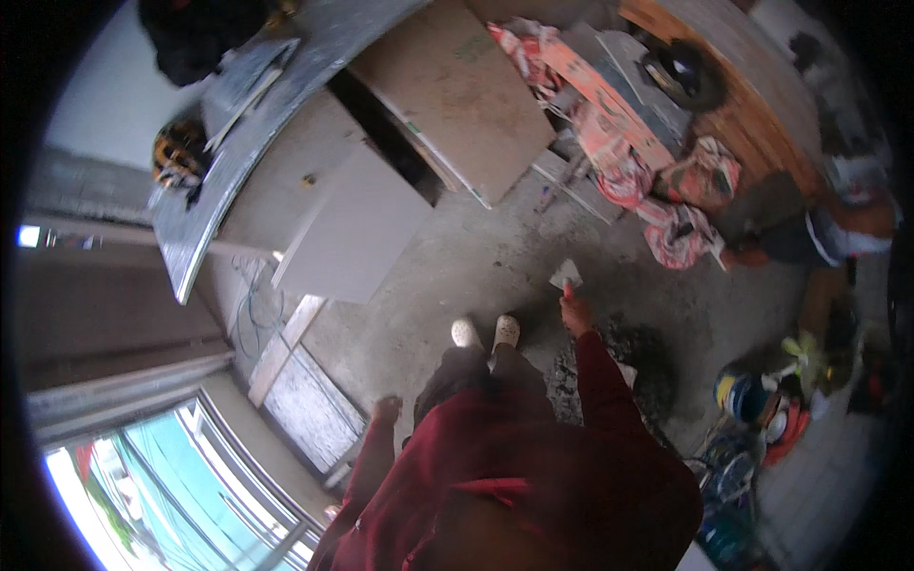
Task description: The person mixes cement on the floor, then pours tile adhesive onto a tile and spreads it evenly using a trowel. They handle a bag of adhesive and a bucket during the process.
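My right hand [575, 314] is closed round the red handle of a putty knife, held out ahead of me over the grey floor [428, 276]. The pale, flared blade of the putty knife [564, 274] points away from me. My left hand [387, 410] hangs low at my left side, close to a whitish board [314, 409]; its fingers are too small and blurred to read. Below my right forearm lies a dark heap of rubble or wet mix [628, 366], partly hidden by my sleeve.
Large boards [352, 228] lean ahead on the left, beside a silvery-edged tabletop [181, 247]. Red-and-white sacks [681, 233] lie ahead right. Another person's arm [747, 255] reaches in from the right. A bucket [741, 395] stands among clutter at right. A window [181, 485] is at lower left.
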